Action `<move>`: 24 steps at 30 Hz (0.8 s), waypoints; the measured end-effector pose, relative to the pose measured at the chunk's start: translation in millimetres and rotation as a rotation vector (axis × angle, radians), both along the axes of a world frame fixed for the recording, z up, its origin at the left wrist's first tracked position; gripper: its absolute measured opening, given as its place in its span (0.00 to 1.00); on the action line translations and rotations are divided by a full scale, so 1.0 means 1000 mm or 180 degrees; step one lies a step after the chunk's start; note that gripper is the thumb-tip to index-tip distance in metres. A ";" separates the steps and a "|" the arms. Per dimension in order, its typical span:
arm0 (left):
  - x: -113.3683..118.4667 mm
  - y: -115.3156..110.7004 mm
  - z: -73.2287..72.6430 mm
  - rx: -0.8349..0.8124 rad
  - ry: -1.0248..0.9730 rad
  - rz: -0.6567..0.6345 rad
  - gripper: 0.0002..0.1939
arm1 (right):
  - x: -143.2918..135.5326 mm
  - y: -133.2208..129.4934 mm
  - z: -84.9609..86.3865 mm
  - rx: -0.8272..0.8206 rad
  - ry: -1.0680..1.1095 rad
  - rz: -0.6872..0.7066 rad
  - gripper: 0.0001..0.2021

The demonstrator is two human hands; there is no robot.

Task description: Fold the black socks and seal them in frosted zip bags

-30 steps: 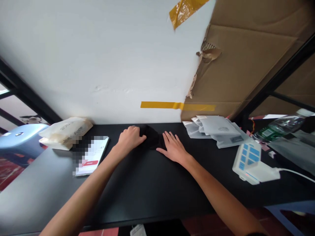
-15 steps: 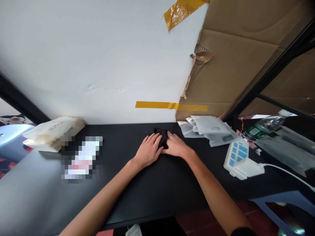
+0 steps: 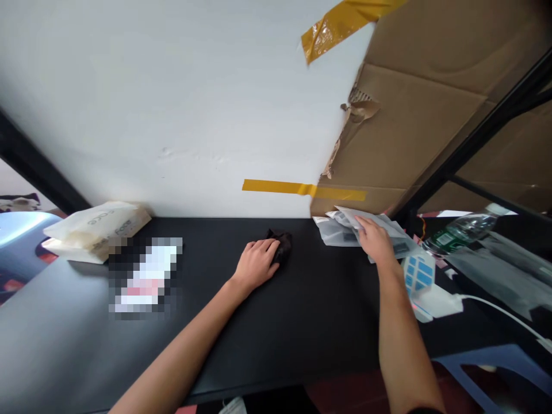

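My left hand (image 3: 257, 263) rests on a crumpled black bundle of fabric (image 3: 283, 247), its fingers and thumb curled around the left side. Part of that small bundle is hidden under the fingers. To the right, my right hand (image 3: 376, 240) is on a stack of frosted plastic bags (image 3: 340, 233). Its fingers close on the top bag (image 3: 390, 223), whose edge is slightly raised. The thumb's hold is partly out of sight.
On the black table (image 3: 276, 339) stands a paper bag (image 3: 97, 227) at the left, near a blurred-out item (image 3: 146, 276). A white power strip (image 3: 431, 296) with a cable, and a plastic bottle (image 3: 461, 233), lie at the right. Cardboard (image 3: 414, 115) lines the back wall.
My right hand has left the black fabric bundle and moved right onto the plastic bags, lifting the top one's edge a little. My left hand stays on the bundle.
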State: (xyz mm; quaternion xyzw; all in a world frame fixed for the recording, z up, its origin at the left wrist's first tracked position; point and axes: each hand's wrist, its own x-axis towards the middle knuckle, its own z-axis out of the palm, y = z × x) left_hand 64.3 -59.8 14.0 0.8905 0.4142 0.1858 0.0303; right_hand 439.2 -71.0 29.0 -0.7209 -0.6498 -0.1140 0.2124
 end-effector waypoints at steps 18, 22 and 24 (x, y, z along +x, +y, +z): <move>-0.035 0.021 -0.001 0.0321 -0.2903 0.0788 0.21 | -0.234 -0.022 -0.011 -0.0545 0.2271 0.2845 0.20; -0.020 0.004 0.001 0.0816 -0.1057 -0.1104 0.29 | -0.219 -0.015 0.000 -0.0777 0.4834 0.2417 0.10; -0.012 0.000 0.001 0.0893 -0.0593 -0.1306 0.32 | -0.210 -0.009 -0.001 -0.0968 0.6183 0.1940 0.12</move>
